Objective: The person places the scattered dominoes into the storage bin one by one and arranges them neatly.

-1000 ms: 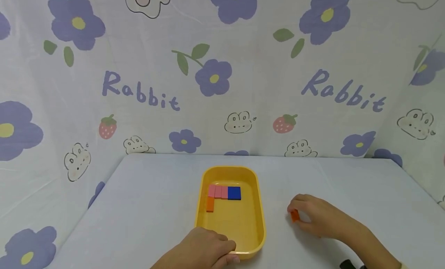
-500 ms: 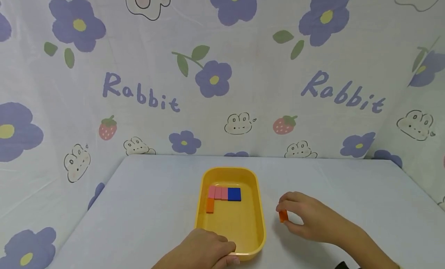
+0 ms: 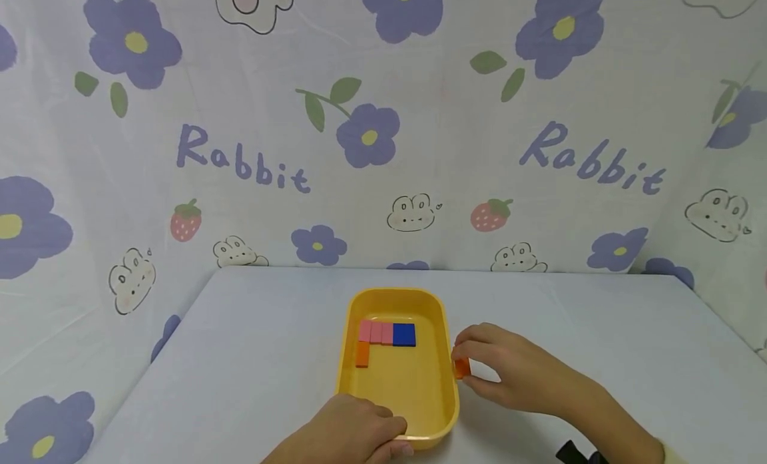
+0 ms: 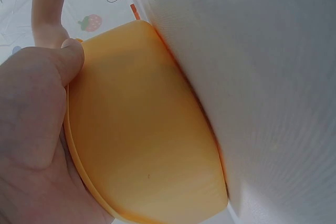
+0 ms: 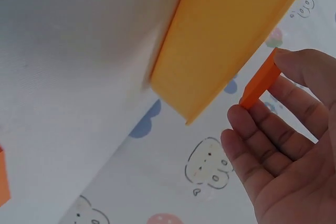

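Note:
In the head view my left hand [image 3: 353, 427] grips the near rim of a yellow plastic tray [image 3: 451, 411], fingers over the edge; the left wrist view shows the thumb [image 4: 73, 59] at the rim. My right hand [image 3: 515, 371] pinches a small flat orange tile [image 5: 261, 80] between thumb and fingertips. It holds this tile upright beside the tray's right wall, overlapping the rim in the head view. Inside the tray, pink tiles [image 3: 375, 332] and a blue square tile [image 3: 404, 335] form a row, with another orange tile [image 3: 362, 355] below the row's left end.
A white tabletop [image 3: 269, 364] surrounds the tray. Behind it hangs a cloth [image 3: 443, 144] printed with flowers and rabbits. An orange piece [image 5: 3, 179] shows at the left edge of the right wrist view.
My right hand has carried the orange tile leftward, from the table on the right to the tray's right rim. The left hand and the tiles in the tray have stayed put.

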The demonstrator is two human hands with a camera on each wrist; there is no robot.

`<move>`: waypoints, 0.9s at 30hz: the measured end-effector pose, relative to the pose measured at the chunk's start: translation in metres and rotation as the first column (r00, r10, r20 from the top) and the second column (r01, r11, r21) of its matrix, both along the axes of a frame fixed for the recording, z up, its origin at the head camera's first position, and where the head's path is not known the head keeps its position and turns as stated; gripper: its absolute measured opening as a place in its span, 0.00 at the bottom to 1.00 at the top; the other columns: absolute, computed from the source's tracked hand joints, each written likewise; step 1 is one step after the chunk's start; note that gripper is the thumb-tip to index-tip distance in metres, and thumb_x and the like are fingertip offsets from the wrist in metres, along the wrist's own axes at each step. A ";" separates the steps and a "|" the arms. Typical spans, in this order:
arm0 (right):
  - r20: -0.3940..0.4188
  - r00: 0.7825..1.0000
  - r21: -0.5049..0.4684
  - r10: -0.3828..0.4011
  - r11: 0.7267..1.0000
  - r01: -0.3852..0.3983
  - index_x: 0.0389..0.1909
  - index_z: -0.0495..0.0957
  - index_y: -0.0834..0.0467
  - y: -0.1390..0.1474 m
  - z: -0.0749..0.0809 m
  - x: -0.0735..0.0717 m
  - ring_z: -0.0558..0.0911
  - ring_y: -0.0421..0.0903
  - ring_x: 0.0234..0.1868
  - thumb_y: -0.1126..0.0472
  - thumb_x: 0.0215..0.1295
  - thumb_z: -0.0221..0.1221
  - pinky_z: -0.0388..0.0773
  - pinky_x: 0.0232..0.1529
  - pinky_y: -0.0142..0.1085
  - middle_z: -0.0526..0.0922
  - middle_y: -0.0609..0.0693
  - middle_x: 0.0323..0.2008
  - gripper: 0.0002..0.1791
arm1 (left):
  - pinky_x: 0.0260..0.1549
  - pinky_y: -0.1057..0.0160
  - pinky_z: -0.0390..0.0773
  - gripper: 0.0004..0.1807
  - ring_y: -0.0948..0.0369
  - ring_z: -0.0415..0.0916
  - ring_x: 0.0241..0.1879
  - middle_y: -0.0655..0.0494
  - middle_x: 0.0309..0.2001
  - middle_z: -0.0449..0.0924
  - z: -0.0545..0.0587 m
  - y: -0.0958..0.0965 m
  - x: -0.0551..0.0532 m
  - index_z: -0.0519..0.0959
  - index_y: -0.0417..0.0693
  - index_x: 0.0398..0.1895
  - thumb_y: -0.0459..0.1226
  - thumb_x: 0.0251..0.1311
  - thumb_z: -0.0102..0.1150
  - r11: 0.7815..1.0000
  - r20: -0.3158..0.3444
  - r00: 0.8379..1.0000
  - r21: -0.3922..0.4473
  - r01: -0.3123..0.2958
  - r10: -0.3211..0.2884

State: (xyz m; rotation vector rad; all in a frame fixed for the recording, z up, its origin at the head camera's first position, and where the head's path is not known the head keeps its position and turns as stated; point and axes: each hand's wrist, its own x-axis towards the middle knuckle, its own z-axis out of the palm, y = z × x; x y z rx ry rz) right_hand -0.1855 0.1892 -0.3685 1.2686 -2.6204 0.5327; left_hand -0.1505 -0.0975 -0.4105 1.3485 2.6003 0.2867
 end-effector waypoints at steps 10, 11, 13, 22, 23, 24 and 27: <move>0.068 0.998 0.083 -0.007 0.997 0.002 0.42 0.82 0.50 -0.028 0.001 -0.010 0.77 0.41 0.46 0.60 0.59 0.72 0.78 0.49 0.34 0.79 0.42 0.46 0.12 | 0.19 0.72 0.61 0.19 0.71 0.61 0.17 0.68 0.17 0.59 -0.002 -0.001 -0.002 0.73 0.60 0.32 0.57 0.76 0.40 1.000 -0.012 1.000 -0.013 0.009 -0.009; 0.083 0.997 0.090 -0.007 0.996 -0.001 0.42 0.82 0.50 -0.031 0.000 -0.011 0.77 0.41 0.46 0.60 0.59 0.72 0.78 0.49 0.34 0.79 0.43 0.46 0.12 | 0.20 0.71 0.61 0.19 0.71 0.61 0.17 0.68 0.17 0.59 -0.002 -0.001 -0.002 0.73 0.60 0.32 0.57 0.76 0.40 1.000 -0.004 1.000 -0.011 0.007 -0.007; 0.105 0.994 0.103 -0.002 0.995 -0.009 0.40 0.82 0.49 -0.035 -0.002 -0.013 0.76 0.41 0.46 0.60 0.59 0.71 0.78 0.49 0.33 0.79 0.43 0.45 0.10 | 0.19 0.71 0.61 0.19 0.71 0.61 0.17 0.68 0.17 0.60 -0.003 0.000 -0.002 0.73 0.60 0.32 0.57 0.76 0.39 1.000 -0.002 1.000 -0.006 0.008 -0.008; 0.066 0.994 0.090 0.086 0.992 -0.092 0.38 0.81 0.50 -0.048 -0.013 -0.020 0.75 0.40 0.42 0.61 0.62 0.69 0.77 0.48 0.34 0.78 0.42 0.41 0.07 | 0.19 0.71 0.61 0.20 0.71 0.62 0.17 0.68 0.18 0.61 -0.005 -0.001 -0.003 0.73 0.60 0.32 0.58 0.76 0.38 1.000 0.006 1.000 -0.012 0.003 -0.003; 0.067 0.994 0.092 0.091 0.991 -0.097 0.38 0.81 0.50 -0.050 -0.014 -0.021 0.75 0.40 0.42 0.61 0.62 0.69 0.77 0.48 0.33 0.78 0.42 0.41 0.07 | 0.20 0.72 0.62 0.20 0.71 0.62 0.17 0.68 0.18 0.61 -0.005 -0.001 -0.003 0.73 0.61 0.33 0.58 0.76 0.38 1.000 0.009 1.000 -0.011 0.001 -0.001; 0.070 0.993 0.096 0.094 0.990 -0.101 0.38 0.81 0.51 -0.051 -0.015 -0.022 0.75 0.40 0.42 0.61 0.62 0.69 0.77 0.48 0.34 0.78 0.42 0.41 0.07 | 0.20 0.72 0.62 0.20 0.71 0.62 0.17 0.68 0.18 0.61 -0.004 -0.001 -0.003 0.73 0.61 0.33 0.58 0.76 0.38 1.000 0.009 1.000 -0.009 0.002 -0.002; 0.101 0.991 0.117 0.091 0.988 -0.103 0.39 0.81 0.51 -0.055 -0.018 -0.024 0.75 0.40 0.41 0.59 0.62 0.69 0.76 0.48 0.33 0.78 0.42 0.40 0.08 | 0.20 0.72 0.62 0.20 0.71 0.62 0.18 0.68 0.18 0.61 -0.004 -0.002 -0.002 0.74 0.60 0.33 0.58 0.76 0.38 1.000 0.003 1.000 -0.002 0.008 -0.008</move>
